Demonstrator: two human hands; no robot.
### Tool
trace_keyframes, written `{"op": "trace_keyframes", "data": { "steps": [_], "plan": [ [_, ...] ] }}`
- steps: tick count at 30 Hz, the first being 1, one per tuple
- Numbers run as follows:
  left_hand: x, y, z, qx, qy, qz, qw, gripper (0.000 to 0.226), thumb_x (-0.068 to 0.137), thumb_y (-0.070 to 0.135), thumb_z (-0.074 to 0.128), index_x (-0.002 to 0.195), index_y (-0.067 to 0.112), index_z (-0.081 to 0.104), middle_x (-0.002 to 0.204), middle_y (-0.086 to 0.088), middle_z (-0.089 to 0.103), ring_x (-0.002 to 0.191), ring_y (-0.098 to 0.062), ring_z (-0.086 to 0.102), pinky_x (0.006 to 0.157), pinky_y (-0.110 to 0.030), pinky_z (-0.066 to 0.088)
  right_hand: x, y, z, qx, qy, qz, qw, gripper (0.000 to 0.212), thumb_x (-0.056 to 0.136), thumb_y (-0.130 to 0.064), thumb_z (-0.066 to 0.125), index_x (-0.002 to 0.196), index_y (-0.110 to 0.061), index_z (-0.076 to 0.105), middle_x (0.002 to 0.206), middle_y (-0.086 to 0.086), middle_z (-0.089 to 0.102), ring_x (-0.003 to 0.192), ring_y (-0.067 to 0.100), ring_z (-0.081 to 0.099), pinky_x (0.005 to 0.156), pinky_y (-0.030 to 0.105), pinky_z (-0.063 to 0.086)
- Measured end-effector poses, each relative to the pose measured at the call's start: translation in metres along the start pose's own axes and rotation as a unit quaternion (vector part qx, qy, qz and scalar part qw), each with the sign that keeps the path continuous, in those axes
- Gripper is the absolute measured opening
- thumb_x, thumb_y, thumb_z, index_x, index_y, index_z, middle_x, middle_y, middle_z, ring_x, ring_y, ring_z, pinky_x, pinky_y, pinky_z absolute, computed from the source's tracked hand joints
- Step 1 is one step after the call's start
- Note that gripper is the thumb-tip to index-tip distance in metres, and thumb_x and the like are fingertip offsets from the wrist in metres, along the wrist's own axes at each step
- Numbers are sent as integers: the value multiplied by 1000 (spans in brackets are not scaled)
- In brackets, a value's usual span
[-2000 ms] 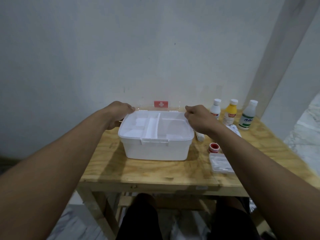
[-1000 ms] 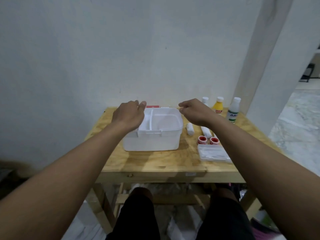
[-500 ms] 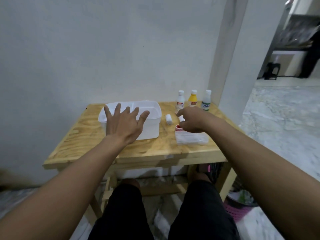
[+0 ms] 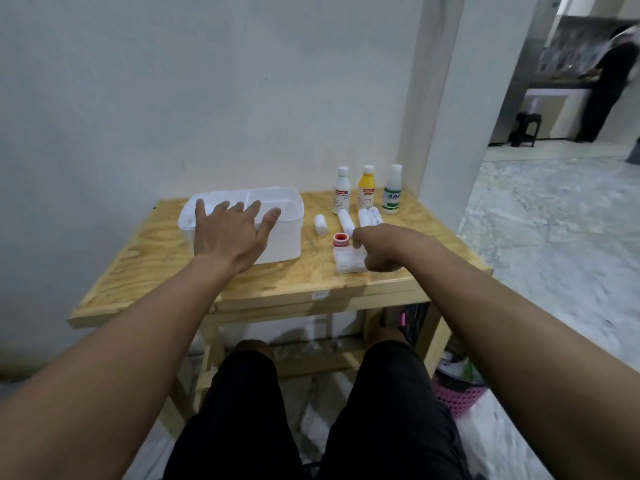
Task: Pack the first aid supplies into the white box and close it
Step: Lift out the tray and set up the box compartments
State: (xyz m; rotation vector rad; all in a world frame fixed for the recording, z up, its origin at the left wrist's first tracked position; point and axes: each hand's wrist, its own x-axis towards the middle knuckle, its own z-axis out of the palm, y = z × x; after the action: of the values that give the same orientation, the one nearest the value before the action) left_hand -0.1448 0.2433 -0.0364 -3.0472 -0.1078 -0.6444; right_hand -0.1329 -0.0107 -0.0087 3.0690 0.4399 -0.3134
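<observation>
The white box [image 4: 289, 233] stands open on the wooden table [image 4: 166, 271], its divided tray showing. My left hand [image 4: 230, 239] hovers flat in front of the box with fingers spread and holds nothing. My right hand [image 4: 381, 249] is curled, fingertips down, over a clear plastic case [image 4: 346, 265], right beside a red tape roll [image 4: 341, 239]. What lies under those fingers is hidden. Several white bandage rolls [image 4: 345, 220] lie behind. A white bottle [image 4: 342, 190], a yellow bottle [image 4: 366, 188] and a green-labelled bottle [image 4: 393, 190] stand at the back right.
The table backs onto a wall, with a white pillar [image 4: 446, 133] at its right rear corner. A pink basket [image 4: 457, 396] sits on the floor under the right side. My knees are beneath the front edge. A person [image 4: 609, 74] stands far off in another room.
Both hands left the box rim. The left one spread open in front of the box, and the right one moved right and down onto the small supplies. The view pulled back and turned right.
</observation>
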Motion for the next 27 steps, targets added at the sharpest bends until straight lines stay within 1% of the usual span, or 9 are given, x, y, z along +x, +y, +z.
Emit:
{"op": "trace_keyframes", "data": {
  "steps": [2,6,10,12,15,18,21,24,27],
  "plan": [
    [0,0,0,0,-3,-1,1000,81,96,67,1,147,25,47,143,-5,57,140,-30,41,115,-60,11,1,2,-1,12,-8,0,1000,54,92,-12,59,143,-17,42,131,9,54,105,24,54,87,35,51],
    [1,-1,0,1,-3,-2,1000,81,96,67,0,148,26,46,143,-4,57,141,-30,41,115,-59,12,2,4,-3,19,-7,-6,1000,65,83,-32,75,140,-18,46,126,5,59,104,22,57,85,35,52],
    [1,-3,1,-5,-7,-4,1000,82,95,68,-1,151,26,41,145,-2,55,142,-30,38,116,-59,11,-2,6,-12,20,21,-8,1000,71,78,-43,77,138,-19,48,125,3,59,105,22,57,85,36,52],
    [1,-3,0,-14,-5,-6,1000,81,95,68,0,153,26,38,147,-3,53,143,-30,36,116,-59,11,-5,8,-21,40,44,-9,998,73,76,-43,78,139,-20,46,129,2,57,104,22,55,87,38,51],
    [1,-3,-2,-44,5,-15,999,77,97,65,3,154,25,35,150,-4,50,144,-30,34,117,-58,12,-9,7,-42,70,75,-13,995,73,76,-46,77,137,-22,44,124,1,57,99,21,51,78,35,45],
    [5,-10,-2,-60,22,-27,998,73,98,62,3,154,27,35,150,-2,50,144,-29,33,117,-57,16,-7,1,-66,83,113,-27,990,67,77,-43,76,134,-23,47,124,3,58,97,21,50,74,34,41],
    [9,-22,-6,-55,29,-42,997,70,99,59,5,153,28,36,151,-2,48,145,-28,32,116,-55,19,1,-10,-88,90,145,-46,984,61,78,-43,75,131,-23,51,129,2,57,99,20,49,77,33,40],
    [13,-35,-11,-60,9,-58,996,66,100,59,9,155,30,31,157,-5,38,149,-28,24,117,-56,13,9,-27,-105,85,155,-71,982,58,80,-45,75,130,-22,56,134,1,54,101,17,45,80,33,38],
    [20,-46,-15,-73,-22,-79,994,68,99,62,8,157,32,27,162,-6,28,151,-28,17,119,-58,9,20,-46,-117,82,147,-85,982,54,80,-47,74,125,-20,61,131,1,56,101,18,48,80,33,40]
  ]
}}
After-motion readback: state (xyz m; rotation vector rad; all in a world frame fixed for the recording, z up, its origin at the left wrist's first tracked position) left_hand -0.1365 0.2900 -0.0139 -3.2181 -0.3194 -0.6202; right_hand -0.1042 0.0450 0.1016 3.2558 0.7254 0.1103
